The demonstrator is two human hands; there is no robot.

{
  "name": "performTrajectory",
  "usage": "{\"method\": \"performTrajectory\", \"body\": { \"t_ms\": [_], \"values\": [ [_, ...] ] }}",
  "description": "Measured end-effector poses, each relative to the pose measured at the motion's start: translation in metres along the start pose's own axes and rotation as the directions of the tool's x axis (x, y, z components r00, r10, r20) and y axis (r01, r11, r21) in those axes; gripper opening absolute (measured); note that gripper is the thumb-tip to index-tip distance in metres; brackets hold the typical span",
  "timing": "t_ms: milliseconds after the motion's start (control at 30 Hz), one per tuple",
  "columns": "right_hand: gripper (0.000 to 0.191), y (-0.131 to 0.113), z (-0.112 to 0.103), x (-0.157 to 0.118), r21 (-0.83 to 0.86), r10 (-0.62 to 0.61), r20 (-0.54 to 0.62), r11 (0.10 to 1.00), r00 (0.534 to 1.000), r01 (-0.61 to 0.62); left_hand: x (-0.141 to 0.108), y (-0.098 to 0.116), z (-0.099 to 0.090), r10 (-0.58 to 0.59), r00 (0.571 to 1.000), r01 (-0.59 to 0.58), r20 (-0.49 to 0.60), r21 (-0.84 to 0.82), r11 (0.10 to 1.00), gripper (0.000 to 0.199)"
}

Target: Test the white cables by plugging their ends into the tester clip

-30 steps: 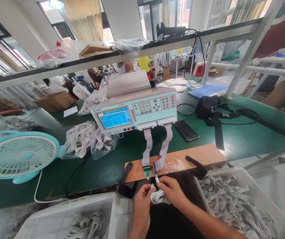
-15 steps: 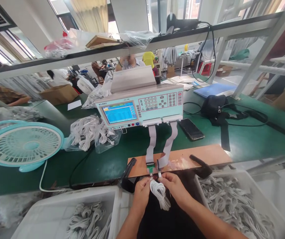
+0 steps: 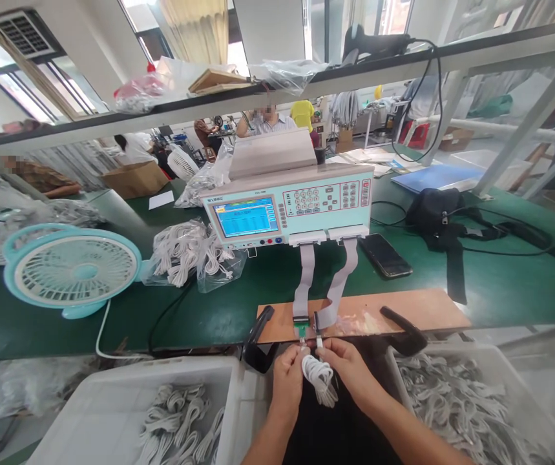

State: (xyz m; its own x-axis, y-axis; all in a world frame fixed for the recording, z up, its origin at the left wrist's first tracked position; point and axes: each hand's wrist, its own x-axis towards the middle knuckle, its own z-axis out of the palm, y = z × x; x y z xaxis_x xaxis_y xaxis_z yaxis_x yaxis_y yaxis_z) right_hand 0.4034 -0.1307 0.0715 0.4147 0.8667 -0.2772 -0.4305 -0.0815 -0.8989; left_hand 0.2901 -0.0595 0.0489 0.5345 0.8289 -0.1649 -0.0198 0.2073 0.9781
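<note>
A coiled white cable hangs between my hands at the table's front edge. My left hand pinches one end of it, right at the small green circuit board. With its fingers closed, my right hand grips the cable's other end, a white plug against the second connector. Two grey ribbon cables run from these connectors up to the test instrument, whose blue screen is lit. Whether each plug is fully seated is too small to tell.
A wooden board lies along the table edge between black clamps. White bins of coiled cables stand left and right. A turquoise fan, bagged cables, a phone and a black bag rest on the table.
The view has shifted, so everything sits slightly further right. Text has appeared across the instrument's screen. Both hands keep their hold on the cable ends at the connectors.
</note>
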Motion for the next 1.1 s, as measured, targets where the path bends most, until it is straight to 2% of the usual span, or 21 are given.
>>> {"method": "performTrajectory", "body": {
  "t_ms": [100, 267, 467, 633, 733, 833, 900, 1000, 1067, 1100],
  "values": [
    [0.033, 0.0, -0.001, 0.0, 0.002, 0.003, 0.014, 1.0, 1.0, -0.003, 0.0, 0.002, 0.004, -0.025, 0.998, 0.023, -0.054, -0.043, 0.999, 0.026],
    [0.033, -0.002, -0.001, 0.001, -0.012, -0.028, 0.021, 1.0, 0.999, 0.028, -0.001, 0.0, 0.014, -0.116, 0.986, 0.086, -0.122, -0.224, 0.971, 0.021],
    [0.032, 0.001, -0.002, -0.001, -0.033, -0.017, 0.034, 0.999, 0.999, 0.018, -0.007, 0.004, 0.019, -0.067, 0.984, 0.032, -0.164, -0.206, 0.978, 0.028],
    [0.029, 0.008, -0.006, 0.001, -0.087, 0.011, 0.025, 0.996, 1.0, -0.009, -0.005, 0.01, 0.019, -0.102, 0.981, 0.046, -0.162, -0.316, 0.948, 0.033],
    [0.028, 0.009, -0.006, 0.001, -0.103, 0.011, 0.045, 0.995, 0.999, -0.006, -0.004, 0.005, 0.021, -0.071, 0.98, 0.018, -0.187, -0.27, 0.963, 0.036],
    [0.027, 0.01, -0.005, 0.001, -0.105, 0.004, 0.031, 0.994, 1.0, 0.0, -0.002, 0.0, 0.024, -0.025, 0.978, -0.006, -0.206, -0.148, 0.989, 0.04],
    [0.026, 0.011, -0.005, 0.001, -0.107, 0.006, 0.01, 0.994, 1.0, -0.005, -0.003, 0.004, 0.024, -0.004, 0.983, -0.009, -0.185, -0.066, 0.998, 0.041],
    [0.026, 0.012, -0.007, 0.002, -0.132, 0.027, -0.023, 0.991, 0.999, -0.03, -0.012, 0.028, 0.004, 0.057, 0.989, -0.052, -0.137, 0.038, 0.998, 0.032],
    [0.026, 0.011, -0.007, 0.002, -0.17, 0.046, -0.045, 0.984, 0.998, -0.053, -0.025, 0.047, -0.03, 0.201, 0.972, -0.178, -0.12, 0.177, 0.968, 0.022],
    [0.026, 0.011, -0.008, 0.003, -0.189, 0.055, -0.053, 0.98, 0.997, -0.064, -0.032, 0.054, -0.053, 0.287, 0.949, -0.245, -0.129, 0.269, 0.931, 0.021]
  ]
}}
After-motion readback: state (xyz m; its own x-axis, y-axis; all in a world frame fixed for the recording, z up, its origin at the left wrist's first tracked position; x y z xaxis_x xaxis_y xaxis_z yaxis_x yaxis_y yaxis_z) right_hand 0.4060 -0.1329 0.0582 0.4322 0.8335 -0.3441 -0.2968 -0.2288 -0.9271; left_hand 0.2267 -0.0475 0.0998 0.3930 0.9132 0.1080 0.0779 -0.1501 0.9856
